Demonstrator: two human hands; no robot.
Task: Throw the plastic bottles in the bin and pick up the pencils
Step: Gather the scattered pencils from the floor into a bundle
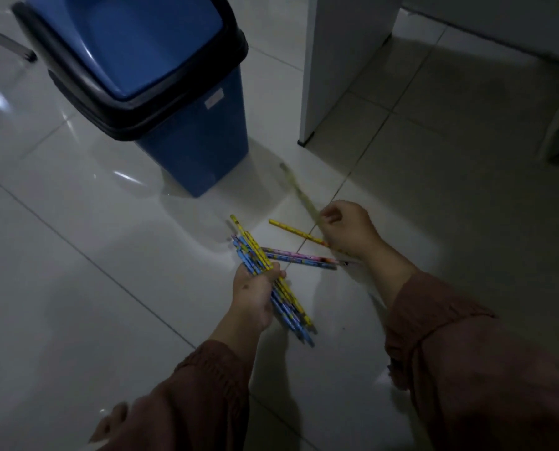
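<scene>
A: What's the left hand (255,289) got?
B: It's clasped round a bundle of pencils (273,281), blue and yellow. Beyond it, two pencils (299,257) lie on the floor (76,222).
A: The right hand (346,231)?
B: Pinching a blurred yellow pencil (299,193), another yellow one (296,232) beside it. The blue bin (187,125) stands farthest, lid closed

Left hand (255,296) gripping pencil bundle (273,281), right hand (348,231) pinching blurred pencil (299,192)
</scene>
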